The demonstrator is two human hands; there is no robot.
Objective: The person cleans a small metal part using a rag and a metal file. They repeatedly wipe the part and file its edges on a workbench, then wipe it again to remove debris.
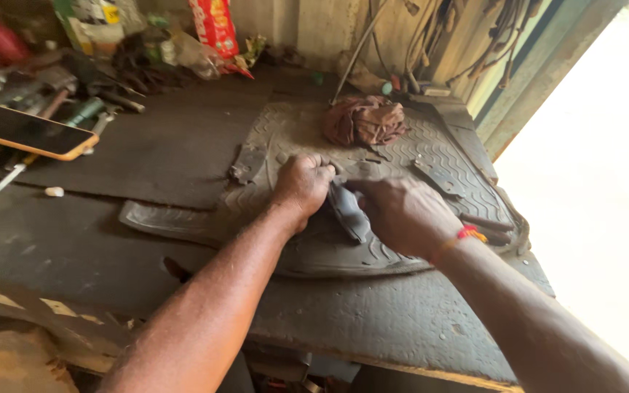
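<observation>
Head view: my left hand [301, 183] and right hand [400, 215] both clench a dark rubber strip [348, 211], pinning it flat on the ribbed mat [445, 164].

A dark, grimy workbench [96, 247] fills the scene. Clutter of tools [74, 102] and packets [212, 25] is piled far left against a worn wall [314, 29]. Cables [489, 29] are hung far right. Glaring daylight [598, 182] is admitted through an opening at right.
</observation>
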